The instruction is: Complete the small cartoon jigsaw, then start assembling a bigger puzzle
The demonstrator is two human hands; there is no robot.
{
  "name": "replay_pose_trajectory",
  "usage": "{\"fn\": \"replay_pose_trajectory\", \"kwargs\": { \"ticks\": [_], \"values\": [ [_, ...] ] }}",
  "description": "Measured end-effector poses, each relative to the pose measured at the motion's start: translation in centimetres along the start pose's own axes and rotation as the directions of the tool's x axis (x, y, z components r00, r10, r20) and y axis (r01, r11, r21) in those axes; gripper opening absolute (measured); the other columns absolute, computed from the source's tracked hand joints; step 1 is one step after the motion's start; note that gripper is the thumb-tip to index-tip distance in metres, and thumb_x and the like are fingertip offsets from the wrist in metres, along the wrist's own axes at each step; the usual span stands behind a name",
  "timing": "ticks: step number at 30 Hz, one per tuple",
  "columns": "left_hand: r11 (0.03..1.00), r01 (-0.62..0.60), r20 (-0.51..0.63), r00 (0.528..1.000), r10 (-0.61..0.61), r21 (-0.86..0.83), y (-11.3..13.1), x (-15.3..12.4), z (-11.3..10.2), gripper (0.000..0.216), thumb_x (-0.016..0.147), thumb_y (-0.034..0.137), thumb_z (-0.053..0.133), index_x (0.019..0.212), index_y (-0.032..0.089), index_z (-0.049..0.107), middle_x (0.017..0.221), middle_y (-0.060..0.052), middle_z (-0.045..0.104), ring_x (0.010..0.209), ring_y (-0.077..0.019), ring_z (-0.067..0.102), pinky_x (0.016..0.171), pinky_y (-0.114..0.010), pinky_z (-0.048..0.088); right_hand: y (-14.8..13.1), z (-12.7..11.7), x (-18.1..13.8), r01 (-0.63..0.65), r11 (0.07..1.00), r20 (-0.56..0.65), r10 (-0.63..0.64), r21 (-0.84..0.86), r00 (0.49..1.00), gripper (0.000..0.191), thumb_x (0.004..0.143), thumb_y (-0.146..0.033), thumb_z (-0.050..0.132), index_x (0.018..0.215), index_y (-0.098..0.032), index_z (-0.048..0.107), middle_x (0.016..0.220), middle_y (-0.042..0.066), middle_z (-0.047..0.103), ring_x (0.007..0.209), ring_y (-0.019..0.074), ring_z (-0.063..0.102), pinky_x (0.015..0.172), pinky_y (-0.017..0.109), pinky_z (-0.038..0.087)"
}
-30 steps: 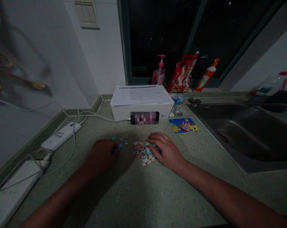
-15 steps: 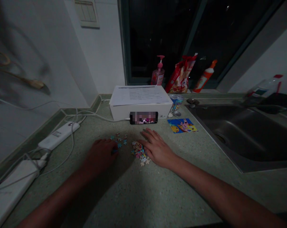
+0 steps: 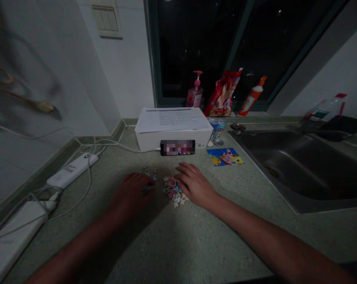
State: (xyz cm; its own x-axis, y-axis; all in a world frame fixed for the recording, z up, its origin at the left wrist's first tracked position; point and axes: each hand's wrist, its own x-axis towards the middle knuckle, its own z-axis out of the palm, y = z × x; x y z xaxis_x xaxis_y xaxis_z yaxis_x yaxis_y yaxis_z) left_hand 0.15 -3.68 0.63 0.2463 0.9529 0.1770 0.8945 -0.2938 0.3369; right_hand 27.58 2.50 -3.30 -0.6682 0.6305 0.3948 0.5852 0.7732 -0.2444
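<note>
Jigsaw pieces (image 3: 172, 190) lie in a loose pile on the speckled green surface (image 3: 196, 244), between the two hands. The pile's long axis runs slantwise, from its far end near the left hand toward the person at its lower right. The right hand (image 3: 196, 186) is the nearer to it: it rests palm down with its fingers (image 3: 186, 169) spread moderately wide and flat, their inner side touching the pile's right edge and holding nothing that can be seen.

A smaller scatter of pieces (image 3: 148, 173) lies just beyond the left hand (image 3: 132, 193), whose fingers (image 3: 145, 182) curl forward over the scatter's near edge. That hand is dark and partly shadowed, so it is impossible to tell whether it pinches a piece. Its fingertips sit just left of the main pile, apart from it.

Straight ahead, a blurred phone (image 3: 177, 147) stands against a white box (image 3: 172, 136) topped with a printed sheet. A Patrick Star picture card (image 3: 225, 156) lies to the right of the box, near a stainless-steel sink (image 3: 302, 169), and a white power bank (image 3: 72, 170) lies to the left of the hands.
</note>
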Motion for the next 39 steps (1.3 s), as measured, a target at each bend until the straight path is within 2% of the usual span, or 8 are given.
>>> {"fn": "replay_pose_trajectory", "kwargs": {
  "ticks": [8, 14, 18, 22, 25, 29, 35, 39],
  "values": [
    [0.992, -0.116, -0.007, 0.993, 0.116, -0.057, 0.9, -0.2, 0.2, 0.014, 0.094, 0.019, 0.062, 0.098, 0.026, 0.073, 0.097, -0.005, 0.079, 0.100, -0.0295, 0.073, 0.102, -0.053, 0.053, 0.5, -0.2, 0.2, 0.005, 0.998, -0.115, 0.002, 0.055, 0.993, 0.007, 0.099, -0.017, 0.071, 0.102, -0.020, 0.076, 0.130, 0.012, 0.077, 0.137, 0.0332, 0.062, 0.117, 0.058, 0.050],
    [0.961, -0.168, -0.101, 0.984, 0.149, -0.221, 2.0, -0.8, 0.3, 0.013, 0.098, 0.022, 0.062, 0.104, 0.028, 0.072, 0.104, -0.006, 0.079, 0.099, -0.0277, 0.074, 0.091, -0.046, 0.060, -1.4, -1.4, 0.0, -0.049, 0.925, -0.202, 0.133, 0.377, 0.970, 0.010, 0.100, -0.017, 0.065, 0.097, -0.023, 0.072, 0.100, 0.006, 0.080, 0.098, 0.0229, 0.074, 0.091, 0.041, 0.059],
    [0.914, -0.211, -0.136, 0.975, 0.174, -0.345, 2.7, -1.5, 0.8, 0.015, 0.101, 0.024, 0.062, 0.110, 0.030, 0.072, 0.107, -0.007, 0.080, 0.097, -0.0261, 0.076, 0.085, -0.044, 0.063, -2.9, -1.4, -0.7, -0.119, 0.835, -0.107, 0.208, 0.538, 0.972, 0.008, 0.097, -0.019, 0.066, 0.095, -0.023, 0.073, 0.090, 0.003, 0.079, 0.084, 0.0189, 0.073, 0.080, 0.033, 0.056],
    [0.863, -0.307, -0.150, 0.952, 0.268, -0.402, 3.0, -1.7, 1.3, 0.013, 0.103, 0.020, 0.062, 0.107, 0.028, 0.072, 0.099, -0.005, 0.079, 0.091, -0.0229, 0.077, 0.079, -0.039, 0.064, -3.5, -1.0, -1.2, -0.195, 0.758, 0.039, 0.218, 0.622, 0.975, 0.006, 0.095, -0.020, 0.069, 0.095, -0.022, 0.075, 0.087, 0.002, 0.076, 0.076, 0.0167, 0.069, 0.068, 0.028, 0.052],
    [0.841, -0.350, -0.152, 0.937, 0.315, -0.413, 3.0, -1.6, 1.5, 0.011, 0.102, 0.020, 0.064, 0.104, 0.027, 0.072, 0.097, -0.006, 0.079, 0.089, -0.0229, 0.077, 0.077, -0.039, 0.064, -3.7, -0.8, -1.3, -0.246, 0.703, 0.125, 0.221, 0.667, 0.967, 0.007, 0.094, -0.019, 0.069, 0.096, -0.022, 0.076, 0.085, 0.000, 0.075, 0.076, 0.0160, 0.068, 0.067, 0.026, 0.051],
    [0.841, -0.329, -0.106, 0.943, 0.315, -0.430, 3.0, -1.7, 1.4, 0.009, 0.102, 0.023, 0.066, 0.106, 0.028, 0.072, 0.101, -0.007, 0.079, 0.093, -0.0240, 0.078, 0.079, -0.040, 0.065, -3.7, -0.6, -1.3, -0.313, 0.611, 0.208, 0.239, 0.727, 0.949, 0.008, 0.093, -0.020, 0.071, 0.098, -0.021, 0.077, 0.085, 0.000, 0.074, 0.076, 0.0159, 0.067, 0.068, 0.027, 0.052],
    [0.835, -0.332, -0.114, 0.942, 0.314, -0.439, 3.0, -1.9, 1.6, 0.010, 0.102, 0.023, 0.066, 0.109, 0.029, 0.070, 0.104, -0.006, 0.078, 0.096, -0.0238, 0.077, 0.081, -0.041, 0.065, -3.6, 0.0, -1.3, -0.351, 0.472, 0.236, 0.286, 0.809, 0.929, 0.006, 0.093, -0.026, 0.075, 0.097, -0.021, 0.078, 0.083, -0.001, 0.074, 0.074, 0.0156, 0.066, 0.067, 0.027, 0.053],
    [0.840, -0.346, -0.159, 0.938, 0.307, -0.418, 3.1, -1.8, 1.7, 0.013, 0.100, 0.021, 0.068, 0.109, 0.029, 0.069, 0.104, -0.006, 0.078, 0.095, -0.0237, 0.077, 0.081, -0.041, 0.065, -3.6, 0.5, -1.3, -0.352, 0.388, 0.251, 0.288, 0.852, 0.924, 0.015, 0.092, -0.031, 0.078, 0.104, -0.022, 0.076, 0.088, 0.000, 0.076, 0.075, 0.0153, 0.068, 0.068, 0.029, 0.056]
  ]
}}
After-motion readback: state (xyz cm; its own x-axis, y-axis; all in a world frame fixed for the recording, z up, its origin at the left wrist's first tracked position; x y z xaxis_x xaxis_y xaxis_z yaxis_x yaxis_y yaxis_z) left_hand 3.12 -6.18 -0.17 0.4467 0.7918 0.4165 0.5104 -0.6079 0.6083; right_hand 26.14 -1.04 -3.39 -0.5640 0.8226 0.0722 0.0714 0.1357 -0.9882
